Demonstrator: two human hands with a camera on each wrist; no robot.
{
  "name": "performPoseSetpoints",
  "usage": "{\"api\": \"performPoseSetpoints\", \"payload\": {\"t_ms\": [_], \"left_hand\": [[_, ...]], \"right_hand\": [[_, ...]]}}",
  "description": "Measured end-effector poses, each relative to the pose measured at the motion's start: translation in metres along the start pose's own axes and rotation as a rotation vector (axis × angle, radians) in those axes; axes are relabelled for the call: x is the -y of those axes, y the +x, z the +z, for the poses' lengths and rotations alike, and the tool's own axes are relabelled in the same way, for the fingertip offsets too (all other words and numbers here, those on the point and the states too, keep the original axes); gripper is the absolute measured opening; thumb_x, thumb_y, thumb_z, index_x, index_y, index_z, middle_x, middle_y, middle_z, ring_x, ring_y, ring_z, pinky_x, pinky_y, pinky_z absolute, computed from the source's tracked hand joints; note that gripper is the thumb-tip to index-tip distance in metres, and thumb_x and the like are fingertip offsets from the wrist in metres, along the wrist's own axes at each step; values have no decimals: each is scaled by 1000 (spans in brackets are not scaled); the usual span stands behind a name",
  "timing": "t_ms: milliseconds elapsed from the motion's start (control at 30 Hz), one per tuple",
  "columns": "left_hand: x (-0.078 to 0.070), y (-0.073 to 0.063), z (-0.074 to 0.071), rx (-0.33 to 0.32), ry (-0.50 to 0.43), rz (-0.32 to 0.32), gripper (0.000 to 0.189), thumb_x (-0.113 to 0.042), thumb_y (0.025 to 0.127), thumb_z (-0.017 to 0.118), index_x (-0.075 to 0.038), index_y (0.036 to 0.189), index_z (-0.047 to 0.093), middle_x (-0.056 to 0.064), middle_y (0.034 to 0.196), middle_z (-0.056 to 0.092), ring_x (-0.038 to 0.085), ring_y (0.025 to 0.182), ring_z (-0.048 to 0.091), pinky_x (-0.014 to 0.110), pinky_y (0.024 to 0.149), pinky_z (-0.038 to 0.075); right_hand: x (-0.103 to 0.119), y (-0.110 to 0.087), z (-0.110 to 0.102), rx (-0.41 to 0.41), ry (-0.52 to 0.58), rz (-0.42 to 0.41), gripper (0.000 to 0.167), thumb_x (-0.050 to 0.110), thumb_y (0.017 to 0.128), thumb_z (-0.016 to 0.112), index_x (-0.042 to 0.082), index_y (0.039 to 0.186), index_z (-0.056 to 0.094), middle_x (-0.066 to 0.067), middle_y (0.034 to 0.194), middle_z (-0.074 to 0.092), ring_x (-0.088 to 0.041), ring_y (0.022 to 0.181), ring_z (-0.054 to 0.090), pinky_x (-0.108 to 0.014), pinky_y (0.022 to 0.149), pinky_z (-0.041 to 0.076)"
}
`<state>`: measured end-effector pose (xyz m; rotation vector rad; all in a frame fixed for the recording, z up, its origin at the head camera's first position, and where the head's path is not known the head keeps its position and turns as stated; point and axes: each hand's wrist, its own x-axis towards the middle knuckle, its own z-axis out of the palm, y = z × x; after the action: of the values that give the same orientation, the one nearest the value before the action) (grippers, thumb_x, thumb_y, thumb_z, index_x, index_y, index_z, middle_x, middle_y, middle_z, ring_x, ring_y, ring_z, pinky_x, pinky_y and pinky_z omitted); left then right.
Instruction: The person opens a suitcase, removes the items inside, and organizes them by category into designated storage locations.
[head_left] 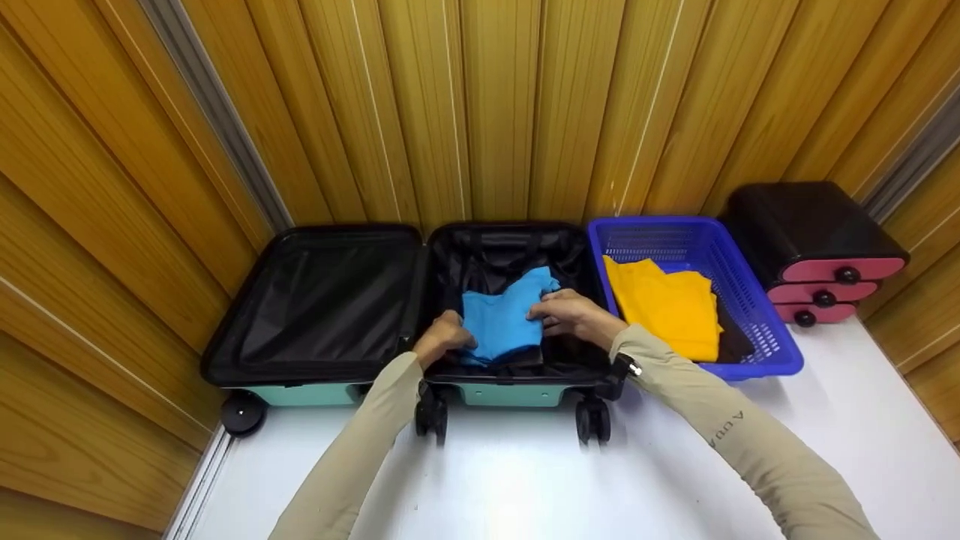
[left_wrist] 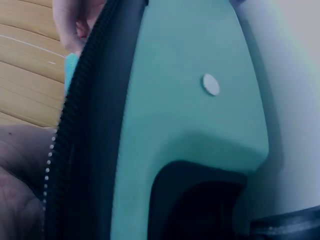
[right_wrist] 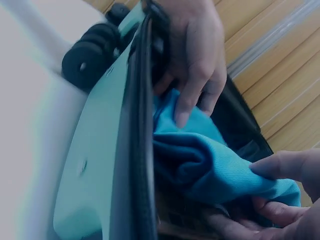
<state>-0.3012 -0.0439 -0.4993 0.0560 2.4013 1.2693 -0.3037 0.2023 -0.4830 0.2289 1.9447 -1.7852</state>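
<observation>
A folded blue cloth lies in the right half of an open suitcase with a black lining and mint-green shell. My left hand pinches the cloth's left edge, thumb on top. At the opposite side, my right hand grips it between thumb and fingers. From the right wrist view, the cloth shows a rolled fold near the suitcase rim, and something dark lies under it. The rim hides most of the cloth in the left wrist view, where only a strip shows.
To the left lies the suitcase's other half, its lining flat. A blue plastic basket with folded yellow cloth and dark brown cloth stands at the right. Beyond it is a black drawer unit with pink fronts. Wood-patterned panels rise behind.
</observation>
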Motion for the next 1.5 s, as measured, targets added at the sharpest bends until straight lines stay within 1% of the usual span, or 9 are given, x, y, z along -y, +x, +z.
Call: {"api": "performPoseSetpoints", "payload": {"t_ms": [167,300,433,633,800,933,1267,1400,1500], "left_hand": [[-2,-3,0,52,-365,-31,46,14,91,63,-10,78,26,2,73,28,23,59,52,36,69,65],[-12,2,10,82,-562,-56,19,5,96,64,5,111,52,18,107,51,36,101,66,42,83,65],[-22,5,27,151,-563,-58,69,-21,104,65,5,159,31,27,147,50,40,129,60,49,93,61],[-39,11,53,345,-653,15,75,-45,108,56,-2,163,28,19,134,64,28,112,67,54,109,49],[-52,13,58,325,-768,94,61,-36,110,56,-2,159,39,15,123,68,21,98,68,41,91,57],[-58,14,57,270,-776,118,58,-23,107,61,-3,158,41,18,127,67,22,98,70,34,79,58],[-102,19,82,178,-632,261,66,-12,101,67,-3,160,37,19,148,57,27,126,62,42,107,51],[-121,21,100,194,-590,289,63,-13,102,66,-4,159,39,19,144,61,26,122,65,41,105,52],[-128,20,107,257,-521,287,72,-18,105,65,-6,165,28,20,157,49,29,133,59,43,111,49]], "right_hand": [[11,-4,-2,46,125,-43,24,0,92,62,14,73,57,3,76,62,-12,71,63,-29,71,56],[19,-17,-22,30,174,-101,22,3,95,57,14,77,59,3,78,60,-14,74,62,-31,75,55],[26,-37,-41,22,216,-148,19,5,98,55,14,82,60,2,83,58,-14,75,60,-30,75,54],[42,-67,-62,33,322,-235,34,-1,100,48,14,73,63,6,73,52,-5,67,53,-17,64,49],[55,-82,-77,27,243,-284,20,-1,101,55,12,86,61,2,88,52,-9,78,55,-18,72,50],[52,-89,-96,10,132,-245,8,3,103,58,7,106,53,-3,101,54,-15,87,58,-27,80,52],[33,-109,-143,-137,46,-195,24,1,102,58,8,98,36,-3,101,43,-15,87,52,-28,80,49],[29,-120,-165,-191,51,-191,25,3,103,59,10,94,38,-4,99,40,-16,87,48,-26,77,44],[20,-123,-182,-238,83,-189,17,6,104,61,9,99,45,-1,100,46,-15,88,50,-24,76,47]]}}
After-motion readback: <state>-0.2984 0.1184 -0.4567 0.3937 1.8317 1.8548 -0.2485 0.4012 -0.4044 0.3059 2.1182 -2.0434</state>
